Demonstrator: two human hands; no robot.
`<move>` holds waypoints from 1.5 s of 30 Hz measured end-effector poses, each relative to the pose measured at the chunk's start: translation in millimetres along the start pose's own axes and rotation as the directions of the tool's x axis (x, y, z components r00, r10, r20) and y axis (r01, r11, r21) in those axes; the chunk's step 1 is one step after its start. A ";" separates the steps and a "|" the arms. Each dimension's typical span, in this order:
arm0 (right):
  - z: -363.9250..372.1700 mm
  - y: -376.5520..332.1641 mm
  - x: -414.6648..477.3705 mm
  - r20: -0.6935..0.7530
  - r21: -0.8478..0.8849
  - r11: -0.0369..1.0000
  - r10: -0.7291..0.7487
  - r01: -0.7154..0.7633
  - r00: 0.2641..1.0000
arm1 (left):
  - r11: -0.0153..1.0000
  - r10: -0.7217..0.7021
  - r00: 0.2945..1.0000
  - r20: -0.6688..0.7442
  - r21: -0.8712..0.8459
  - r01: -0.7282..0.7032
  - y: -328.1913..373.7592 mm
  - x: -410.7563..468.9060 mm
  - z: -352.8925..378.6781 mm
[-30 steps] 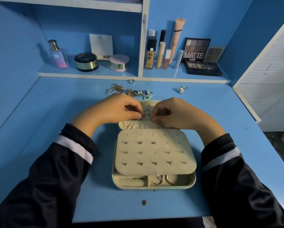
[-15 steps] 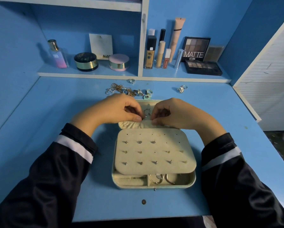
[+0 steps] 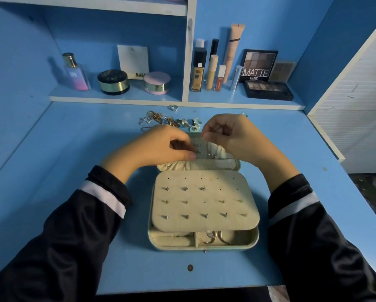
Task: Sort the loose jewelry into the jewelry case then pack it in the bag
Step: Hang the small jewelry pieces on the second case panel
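Lifts the right hand (image 3: 228,136) off the open cream fabric jewelry case (image 3: 176,247), pinched; on what, cannot tell. Keeps the left hand (image 3: 161,144) pinching a small silver piece (image 3: 199,150) at its lid. Leaves tangled gold chains (image 3: 161,120) unsorted behind.

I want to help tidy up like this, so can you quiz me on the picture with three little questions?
1. True or false: the jewelry case is closed.
2. Where on the desk does the loose jewelry pile lie? A) behind the case B) in front of it C) to its right
3. Fill in: the big word on the upright palette is ____.
Key: 1 false; 2 A; 3 MATTE.
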State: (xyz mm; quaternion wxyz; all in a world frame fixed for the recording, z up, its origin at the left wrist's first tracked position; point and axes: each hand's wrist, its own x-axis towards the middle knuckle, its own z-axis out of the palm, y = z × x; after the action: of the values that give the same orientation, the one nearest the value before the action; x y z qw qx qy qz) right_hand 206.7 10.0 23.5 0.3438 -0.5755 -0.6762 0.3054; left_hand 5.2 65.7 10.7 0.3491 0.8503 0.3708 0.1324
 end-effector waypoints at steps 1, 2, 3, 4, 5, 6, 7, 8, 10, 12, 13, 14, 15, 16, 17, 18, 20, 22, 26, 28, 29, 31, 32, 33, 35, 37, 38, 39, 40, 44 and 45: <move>-0.3 -0.1 0.9 -0.024 0.029 1.000 -0.004 0.005 1.000 | 1.000 0.008 1.000 -0.006 -0.008 -0.008 0.5 0.1 0.5; 0.1 0.5 1.9 -0.042 0.052 0.999 -0.003 0.005 0.999 | 1.000 0.015 1.000 -0.012 -0.023 -0.015 1.2 0.2 1.1; 0.5 0.5 2.6 -0.053 0.067 0.998 -0.004 0.007 0.999 | 0.999 0.020 1.000 -0.019 -0.037 -0.020 1.6 0.5 1.7; 1.7 1.3 3.6 -0.059 0.072 0.997 -0.004 0.008 0.998 | 0.999 0.022 0.999 -0.026 -0.044 -0.023 1.4 1.2 2.3; 3.0 2.0 4.2 -0.060 0.071 0.997 -0.003 0.008 0.998 | 0.999 0.020 0.999 -0.032 -0.048 -0.022 1.0 1.8 2.7; 4.2 2.9 5.1 -0.064 0.070 0.998 0.000 0.005 0.998 | 0.998 0.014 0.999 -0.037 -0.058 -0.016 0.4 2.3 2.8; 5.4 3.7 5.7 -0.068 0.064 0.998 0.002 0.002 0.998 | 0.997 0.005 0.999 -0.039 -0.079 -0.008 -0.1 2.6 2.1; 6.1 4.4 6.1 -0.074 0.055 0.998 0.004 0.000 0.997 | 0.994 -0.007 0.999 -0.040 -0.108 0.003 -1.0 3.0 0.8; 6.8 5.0 5.9 -0.078 0.031 1.000 0.003 -0.001 0.997 | 0.987 -0.026 0.999 -0.040 -0.158 0.019 -1.2 2.7 -2.5; 6.7 3.7 5.0 -0.071 0.018 1.000 0.000 0.001 0.997 | 0.982 -0.039 0.998 -0.050 -0.188 0.029 0.5 1.7 -5.6; 6.0 2.6 4.0 -0.068 0.010 1.000 -0.005 0.006 0.998 | 0.977 -0.052 0.997 -0.060 -0.211 0.038 1.2 1.2 -6.7; 5.6 1.7 3.0 -0.071 0.004 1.000 -0.010 0.010 0.997 | 0.968 -0.070 0.995 -0.069 -0.244 0.051 2.2 0.5 -7.3; 4.7 0.9 1.9 -0.076 0.001 1.000 -0.014 0.014 0.997 | 0.956 -0.093 0.993 -0.078 -0.284 0.068 3.0 0.0 -7.4; 4.1 0.5 1.1 -0.083 0.002 1.000 -0.016 0.016 0.996 | 0.942 -0.119 0.989 -0.088 -0.325 0.084 3.5 -0.4 -7.2; 3.9 0.1 0.4 -0.087 0.006 1.000 -0.014 0.015 0.996 | 0.928 -0.143 0.985 -0.099 -0.359 0.098 3.9 -0.5 -6.8; 4.2 -0.1 -0.1 -0.085 0.013 1.000 -0.011 0.012 0.996 | 0.915 -0.164 0.980 -0.110 -0.389 0.109 3.9 -0.1 -6.2; 6.7 -0.9 -0.8 -0.059 0.018 1.000 -0.003 0.004 0.998 | 0.886 -0.196 0.973 -0.123 -0.446 0.122 5.2 0.5 -4.8; 10.1 -1.7 -1.2 -0.031 0.001 1.000 0.001 -0.001 1.000 | 0.862 -0.218 0.968 -0.123 -0.490 0.132 7.6 0.8 -3.7; 11.6 -1.0 -0.7 -0.052 -0.010 1.000 0.017 -0.017 0.998 | 0.840 -0.230 0.964 -0.130 -0.527 0.129 10.5 0.7 -2.9; 10.1 -1.2 -0.5 -0.074 0.021 0.999 0.031 -0.030 0.997 | 0.841 -0.225 0.964 -0.138 -0.528 0.121 10.6 0.9 -2.5; 9.3 -1.6 -0.7 -0.083 0.034 0.999 0.034 -0.031 0.996 | 0.849 -0.218 0.964 -0.150 -0.516 0.111 10.3 1.1 -2.2; 8.0 -1.7 -1.1 -0.104 0.049 0.998 0.034 -0.029 0.994 | 0.872 -0.197 0.959 -0.205 -0.485 0.076 8.5 1.6 -1.7; 7.3 -1.5 -1.3 -0.118 0.055 0.998 0.032 -0.026 0.993 | 0.882 -0.184 0.953 -0.240 -0.468 0.052 7.4 1.8 -1.7; 6.9 -1.2 -1.4 -0.134 0.061 0.998 0.031 -0.023 0.990 | 0.890 -0.171 0.947 -0.271 -0.454 0.030 6.1 2.2 -1.8; 5.3 -1.0 -1.5 -0.162 0.079 0.997 0.028 -0.015 0.986 | 0.896 -0.137 0.947 -0.290 -0.444 -0.006 5.8 2.8 -1.5; 3.4 -1.2 -1.4 -0.178 0.112 0.994 0.027 -0.007 0.984 | 0.891 -0.096 0.961 -0.258 -0.454 -0.033 8.4 3.2 -0.1; 2.3 -1.6 -1.6 -0.186 0.134 0.991 0.029 -0.004 0.982 | 0.887 -0.074 0.970 -0.233 -0.459 -0.042 10.0 3.8 1.2; 1.1 -2.4 -1.9 -0.193 0.156 0.988 0.029 0.002 0.981 | 0.887 -0.052 0.977 -0.206 -0.459 -0.049 11.1 4.4 2.1; 0.0 -2.9 -2.2 -0.199 0.180 0.984 0.027 0.010 0.980 | 0.891 -0.033 0.983 -0.182 -0.450 -0.053 12.0 5.1 3.3; -4.9 -5.5 -3.8 -0.217 0.304 0.952 0.038 0.030 0.975 | 0.908 -0.008 0.990 -0.141 -0.416 -0.052 11.5 7.6 6.0; -6.4 -6.0 -4.3 -0.224 0.324 0.946 0.042 0.034 0.974 | 0.909 -0.009 0.991 -0.137 -0.413 -0.049 11.0 7.7 5.7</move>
State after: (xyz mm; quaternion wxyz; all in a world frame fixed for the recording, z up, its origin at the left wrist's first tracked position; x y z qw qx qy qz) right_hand 208.9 4.9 31.5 0.5088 -0.5434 -0.5714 0.3454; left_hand 19.2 63.1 13.9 0.4947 0.7493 0.3484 0.2692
